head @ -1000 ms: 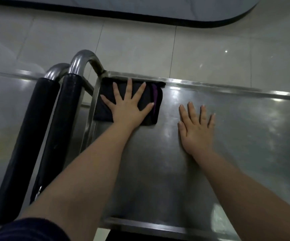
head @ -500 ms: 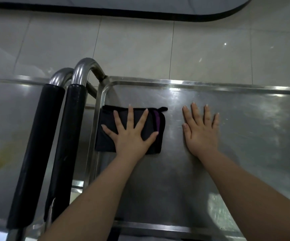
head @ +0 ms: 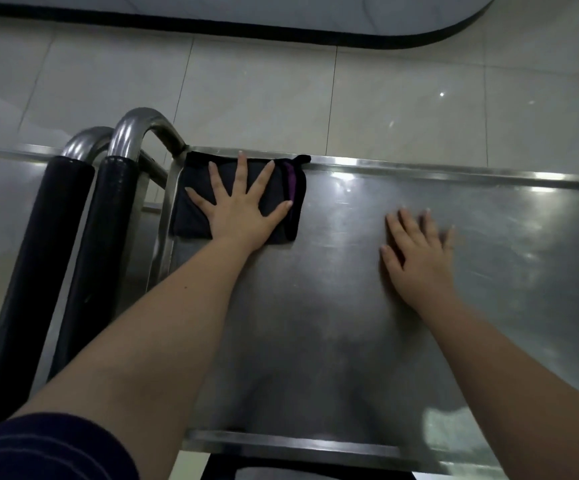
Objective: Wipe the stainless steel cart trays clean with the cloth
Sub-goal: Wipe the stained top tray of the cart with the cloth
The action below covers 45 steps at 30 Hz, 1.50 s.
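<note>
Left hand point(head: 243, 209) flat, fingers spread, pressing cloth point(head: 239, 199) into the tray's point(head: 316, 306) far-left corner, against the rim. Right hand point(head: 416, 258) flat and empty on bare steel, well apart, bracing. Step: wiping top tray. Next likely calls for dragging cloth along the unwiped surface, pressure kept even.
</note>
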Available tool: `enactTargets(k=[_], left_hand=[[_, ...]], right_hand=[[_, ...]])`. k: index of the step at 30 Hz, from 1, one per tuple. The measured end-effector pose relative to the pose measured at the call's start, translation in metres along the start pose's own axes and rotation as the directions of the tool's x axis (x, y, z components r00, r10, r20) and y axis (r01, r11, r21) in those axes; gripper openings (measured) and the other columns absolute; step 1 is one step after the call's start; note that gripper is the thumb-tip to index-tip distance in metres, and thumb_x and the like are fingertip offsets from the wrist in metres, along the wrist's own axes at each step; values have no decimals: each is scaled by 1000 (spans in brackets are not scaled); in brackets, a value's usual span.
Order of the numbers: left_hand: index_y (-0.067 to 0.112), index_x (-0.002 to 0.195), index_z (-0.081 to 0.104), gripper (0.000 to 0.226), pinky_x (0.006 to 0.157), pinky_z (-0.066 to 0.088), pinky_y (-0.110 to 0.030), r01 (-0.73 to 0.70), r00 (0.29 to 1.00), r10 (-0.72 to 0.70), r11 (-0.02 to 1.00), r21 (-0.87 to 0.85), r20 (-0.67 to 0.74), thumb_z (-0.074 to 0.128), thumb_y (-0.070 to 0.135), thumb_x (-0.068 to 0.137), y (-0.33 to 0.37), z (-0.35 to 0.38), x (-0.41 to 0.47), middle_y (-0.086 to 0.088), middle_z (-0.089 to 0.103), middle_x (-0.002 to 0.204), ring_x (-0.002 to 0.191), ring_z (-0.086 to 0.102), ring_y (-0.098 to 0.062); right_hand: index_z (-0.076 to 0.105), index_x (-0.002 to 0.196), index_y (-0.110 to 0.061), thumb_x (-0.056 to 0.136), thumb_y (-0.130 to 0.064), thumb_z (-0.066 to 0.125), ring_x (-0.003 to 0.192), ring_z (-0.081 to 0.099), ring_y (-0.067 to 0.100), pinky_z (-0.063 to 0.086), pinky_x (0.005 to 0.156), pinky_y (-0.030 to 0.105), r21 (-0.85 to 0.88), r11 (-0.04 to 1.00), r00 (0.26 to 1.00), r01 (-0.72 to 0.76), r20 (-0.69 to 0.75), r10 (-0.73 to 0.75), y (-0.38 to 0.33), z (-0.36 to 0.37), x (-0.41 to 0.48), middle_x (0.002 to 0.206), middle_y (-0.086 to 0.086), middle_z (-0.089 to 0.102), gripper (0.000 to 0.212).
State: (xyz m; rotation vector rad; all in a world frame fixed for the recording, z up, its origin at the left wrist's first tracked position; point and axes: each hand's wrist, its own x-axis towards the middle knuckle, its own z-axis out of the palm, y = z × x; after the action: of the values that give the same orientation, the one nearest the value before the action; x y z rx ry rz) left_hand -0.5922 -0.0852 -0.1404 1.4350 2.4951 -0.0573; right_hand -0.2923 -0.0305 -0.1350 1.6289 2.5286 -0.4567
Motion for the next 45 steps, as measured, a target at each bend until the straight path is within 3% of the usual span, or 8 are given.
enactTargets(k=[4, 12, 15, 21, 25, 29, 34, 45], left_hand=[[59, 146, -10, 78, 103, -12, -78, 48, 999, -48, 999, 13, 0, 8, 90, 76, 11, 4, -8, 10, -17, 163, 145, -23, -40], [59, 146, -9, 78, 97, -19, -78, -88, 995, 89, 996, -27, 54, 6, 89, 76, 144, 21, -31, 10, -16, 163, 143, -26, -42], [63, 143, -9, 77, 101, -13, -78, -94, 995, 94, 996, -5, 38, 9, 92, 73, 106, 17, -29, 16, -19, 161, 146, -23, -36], [63, 143, -10, 87, 107, -6, -75, 127, 991, -127, 992, 18, 41, -5, 96, 64, -19, 2, -38, 13, -13, 163, 148, -18, -34], [63, 143, -12, 85, 103, -11, -76, 123, 992, -121, 991, -48, 40, -1, 96, 66, 35, 10, -44, 12, -16, 163, 146, -20, -41], [62, 142, -17, 79, 99, -18, -77, -101, 994, 100, 995, 12, 41, 1, 93, 71, 115, 31, -70, 10, -17, 163, 144, -24, -42], [64, 139, -21, 77, 101, -15, -76, -137, 990, 137, 991, 10, 34, 1, 93, 72, 96, 30, -79, 14, -20, 161, 145, -26, -35], [65, 136, -25, 75, 106, -7, -76, 213, 977, -213, 977, 6, 12, -5, 93, 69, -27, 26, -122, 12, -19, 162, 146, -20, -38]], right_hand=[[-4, 153, -43, 98, -60, 13, 149, -12, 36, -12, 116, 59, -148, 988, 996, -49, 61, 59, 25, 8, -9, 164, -11, -5, 60], [-4, 152, -46, 96, -62, 14, 149, -12, 33, -10, 116, 58, -126, 990, 998, -57, 24, 60, 30, 10, -11, 163, -13, -4, 61], [-8, 151, -48, 94, -65, 9, 149, -14, 31, -11, 116, 57, -100, 995, 999, -28, 42, 32, 34, 10, -9, 163, -15, -7, 62], [-3, 153, -44, 94, -62, 7, 148, -14, 35, -15, 115, 58, -81, 997, 1000, 1, 15, 0, 30, 13, -12, 164, -10, -4, 63], [-7, 152, -43, 95, -61, 5, 148, -14, 38, -14, 114, 60, -105, 994, 1000, -14, 11, 15, 30, 15, -13, 164, -9, -8, 61], [-8, 152, -44, 97, -60, 7, 148, -14, 39, -13, 114, 62, -118, 992, 998, -47, 25, 51, 30, 15, -12, 163, -10, -11, 60], [-8, 152, -45, 98, -58, 14, 148, -15, 35, -14, 110, 66, -63, 997, 997, -32, 63, 36, 7, 18, -27, 162, -8, -16, 60], [-17, 150, -46, 93, -65, 1, 147, -18, 36, -13, 109, 70, -106, 994, 999, 39, 38, -35, -4, 34, -36, 162, -6, -18, 63]])
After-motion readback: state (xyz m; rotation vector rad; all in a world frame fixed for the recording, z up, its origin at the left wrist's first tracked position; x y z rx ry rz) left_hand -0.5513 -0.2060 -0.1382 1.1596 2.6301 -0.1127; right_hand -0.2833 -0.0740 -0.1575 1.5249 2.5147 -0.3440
